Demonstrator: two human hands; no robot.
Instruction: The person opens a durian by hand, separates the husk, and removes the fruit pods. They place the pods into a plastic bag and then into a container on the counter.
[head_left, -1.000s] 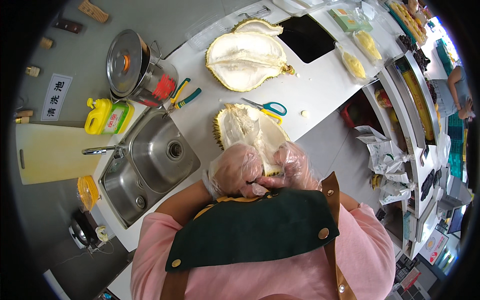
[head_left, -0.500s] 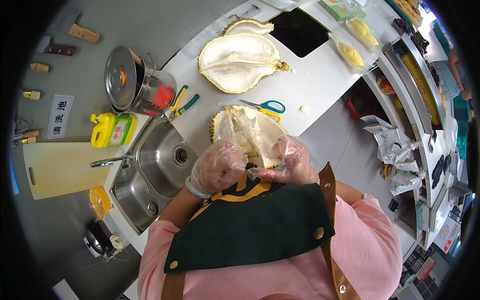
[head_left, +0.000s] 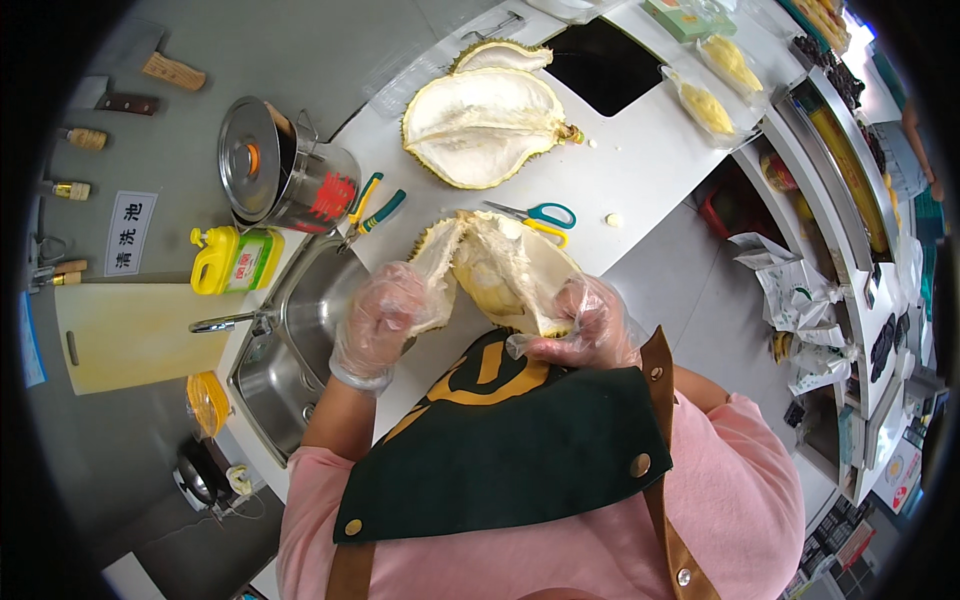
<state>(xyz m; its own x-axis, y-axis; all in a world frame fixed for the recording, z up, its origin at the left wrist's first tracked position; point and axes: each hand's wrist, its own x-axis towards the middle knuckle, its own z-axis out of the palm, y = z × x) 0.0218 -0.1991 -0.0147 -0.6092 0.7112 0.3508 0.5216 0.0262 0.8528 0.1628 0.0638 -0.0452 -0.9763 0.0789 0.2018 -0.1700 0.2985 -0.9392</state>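
A durian piece (head_left: 500, 250) lies on the white counter in front of me, its pale inside turned up and yellow flesh showing in its middle. Both my hands wear clear plastic gloves. My left hand (head_left: 382, 315) is closed on a section of durian husk (head_left: 436, 270), which leans outward from the rest with a gap between them at the near end. At the right rim, my right hand (head_left: 590, 325) grips the durian piece; the glove hides part of its fingers. Beyond lies an emptied durian shell (head_left: 482, 125), and scissors (head_left: 540, 217) rest just past the fruit.
A steel double sink (head_left: 285, 345) is at the left, with a yellow jug (head_left: 235, 260) and a lidded pot (head_left: 290, 180) behind it. Green-and-yellow-handled pliers (head_left: 375, 212) lie by the pot. Bagged durian flesh (head_left: 708, 108) sits far right, near a dark square counter opening (head_left: 605, 65).
My left hand has moved left and pulled the husk section outward. The durian has split wider, baring yellow flesh inside. My right hand stays at the right rim.
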